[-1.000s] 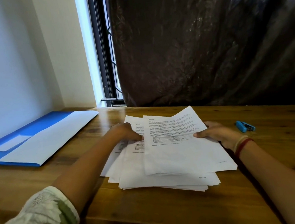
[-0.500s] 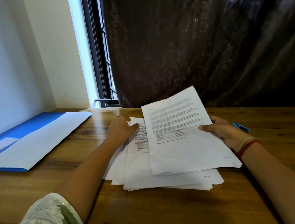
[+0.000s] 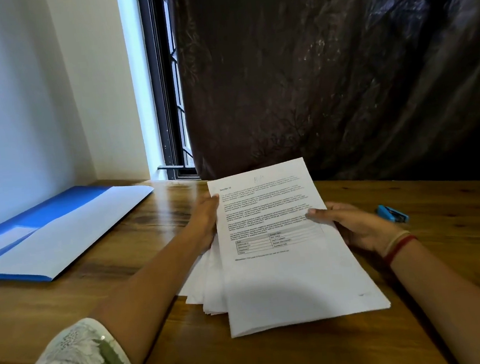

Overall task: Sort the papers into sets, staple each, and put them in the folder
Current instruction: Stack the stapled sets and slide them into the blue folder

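A stack of white printed paper sheets (image 3: pixel 293 278) is held in the middle of the brown wooden surface (image 3: pixel 125 279). Its far end is tilted up and its near end is down on the wood, with loose sheets fanned out to the left underneath. The stack is gripped at both side edges. The left hand (image 3: pixel 204 222) is curled round the left edge. The right hand (image 3: pixel 356 227) pinches the right edge, thumb on top and fingers beneath, so neither grip is open.

The sheets are judged light, limp and slippery against one another. A hold at opposite edges with support from below should keep them squared, while a one-sided hold would probably let them sag and slide apart. The fanned lower sheets may be left behind or creased.

A small blue stapler (image 3: pixel 392 214) lies just beyond the right hand. An open blue folder with white inner flaps (image 3: pixel 49 236) lies well apart to the left, with bare wood between. A dark crinkled curtain (image 3: pixel 339 71) hangs close behind, and the near edge of the surface is close to the stack.
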The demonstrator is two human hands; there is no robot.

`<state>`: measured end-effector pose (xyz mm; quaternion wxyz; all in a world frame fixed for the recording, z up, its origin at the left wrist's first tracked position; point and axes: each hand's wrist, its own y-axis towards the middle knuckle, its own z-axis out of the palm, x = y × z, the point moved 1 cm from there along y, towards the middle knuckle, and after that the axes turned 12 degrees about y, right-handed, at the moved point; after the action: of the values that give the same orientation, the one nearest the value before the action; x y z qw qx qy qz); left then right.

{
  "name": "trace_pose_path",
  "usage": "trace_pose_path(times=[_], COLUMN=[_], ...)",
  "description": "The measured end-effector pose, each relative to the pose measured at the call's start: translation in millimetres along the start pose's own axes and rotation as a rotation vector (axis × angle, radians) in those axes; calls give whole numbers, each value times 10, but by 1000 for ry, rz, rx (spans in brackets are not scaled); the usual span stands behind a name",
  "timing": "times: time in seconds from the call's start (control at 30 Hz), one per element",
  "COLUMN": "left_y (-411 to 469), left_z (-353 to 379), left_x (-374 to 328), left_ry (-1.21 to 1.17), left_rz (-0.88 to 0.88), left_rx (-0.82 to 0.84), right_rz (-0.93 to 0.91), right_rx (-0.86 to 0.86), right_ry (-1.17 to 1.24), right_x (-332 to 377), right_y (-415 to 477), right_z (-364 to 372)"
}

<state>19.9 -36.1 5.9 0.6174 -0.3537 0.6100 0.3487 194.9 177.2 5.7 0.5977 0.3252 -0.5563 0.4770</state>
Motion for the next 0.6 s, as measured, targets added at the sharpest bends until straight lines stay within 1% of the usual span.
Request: trace_pose_path(times=[0.1, 0.17, 0.27, 0.33, 0.47, 0.6], left_y=[-6, -14, -33, -36, -59, -85], left_z=[0, 20, 73, 90, 100, 117], left_x=[-1, 5, 17, 4, -31, -41], left_ry=[40, 89, 89, 66, 9, -30], left_rz=[-56, -46, -33, -25, 47, 75], left_rx=[12, 24, 46, 11, -60, -81], right_rz=[-64, -123, -174, -178, -173, -136], right_rx=[-101, -188, -254, -269, -250, -216], right_ry=[47, 48, 13, -3, -6, -33], right_x=[22, 38, 36, 17, -8, -23], right_y=[-15, -15, -17, -20, -14, -8], right_z=[52, 77, 118, 148, 203, 216])
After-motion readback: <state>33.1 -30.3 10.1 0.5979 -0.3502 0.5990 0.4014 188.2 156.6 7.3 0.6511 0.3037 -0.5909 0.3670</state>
